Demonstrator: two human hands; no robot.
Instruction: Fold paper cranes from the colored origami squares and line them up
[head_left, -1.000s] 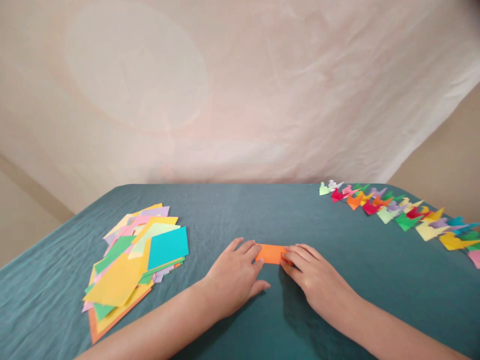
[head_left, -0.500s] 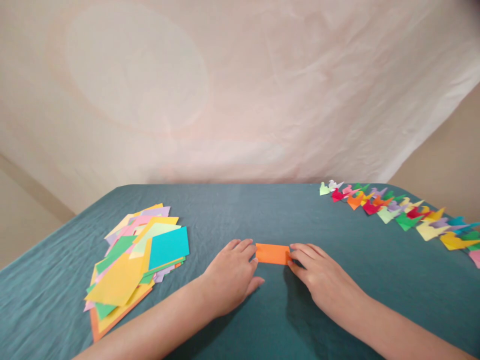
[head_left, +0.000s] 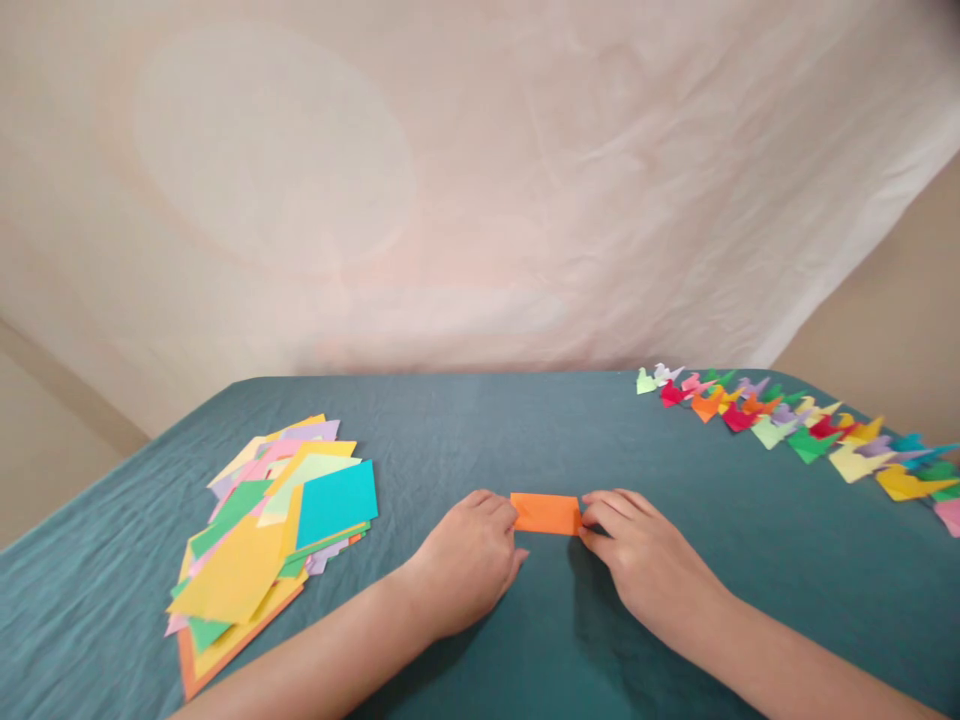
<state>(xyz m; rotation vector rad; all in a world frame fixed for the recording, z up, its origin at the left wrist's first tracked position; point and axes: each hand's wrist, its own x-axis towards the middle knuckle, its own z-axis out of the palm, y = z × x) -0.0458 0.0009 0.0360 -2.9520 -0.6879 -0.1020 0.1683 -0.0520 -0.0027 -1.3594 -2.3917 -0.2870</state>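
A small folded orange paper rectangle (head_left: 547,513) lies on the teal tablecloth (head_left: 480,430) near the front middle. My left hand (head_left: 466,560) has its fingers curled at the paper's left end, pinching that edge. My right hand (head_left: 645,560) pinches the right end with its fingertips. Both hands rest low on the cloth, one on each side of the paper.
A loose pile of coloured square paper sheets (head_left: 262,520) lies at the left. A row of several small folded paper figures (head_left: 795,425) runs along the right edge. A pale cloth backdrop (head_left: 480,200) hangs behind the table.
My left fingers have curled in from lying flat and now grip the paper's left end. The right hand has slid slightly right, uncovering the whole orange rectangle.
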